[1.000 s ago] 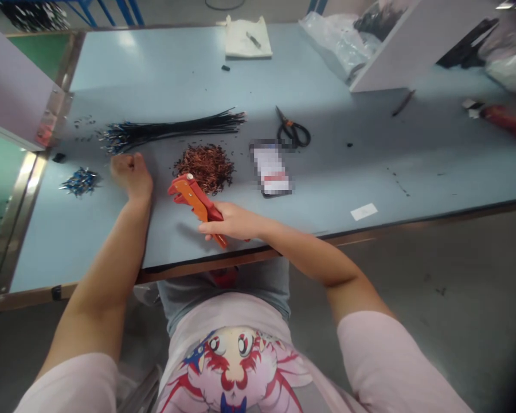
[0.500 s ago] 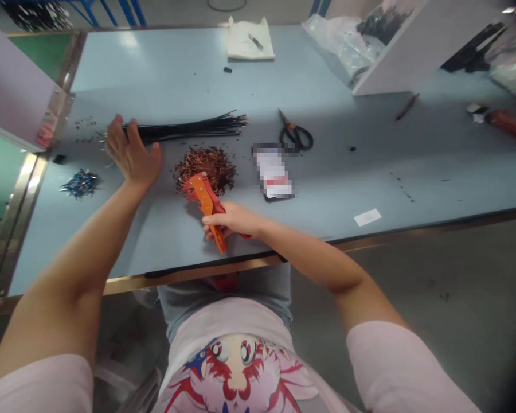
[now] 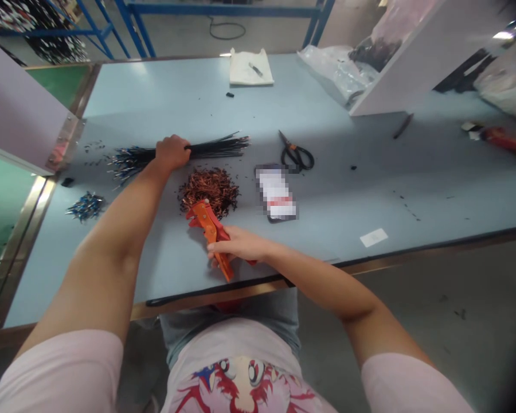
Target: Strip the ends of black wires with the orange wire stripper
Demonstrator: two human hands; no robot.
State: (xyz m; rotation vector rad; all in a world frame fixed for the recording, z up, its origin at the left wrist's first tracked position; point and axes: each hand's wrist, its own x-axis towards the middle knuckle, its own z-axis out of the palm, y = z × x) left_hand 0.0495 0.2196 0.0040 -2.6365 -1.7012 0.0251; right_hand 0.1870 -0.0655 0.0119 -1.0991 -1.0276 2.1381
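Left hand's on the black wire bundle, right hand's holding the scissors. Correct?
No: the right hand is holding an orange wire stripper, not the scissors, which lie apart on the bench, as the head view shows. The left hand is on the black wire bundle, as you said.

Soft bright light, warped edges

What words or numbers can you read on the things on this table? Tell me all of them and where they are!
No word, brand or number can be read.
The blurred object: pixelated, unreadable.
The white paper slip: no readable writing.
The orange wire stripper in the right hand: any marks are too small to read.
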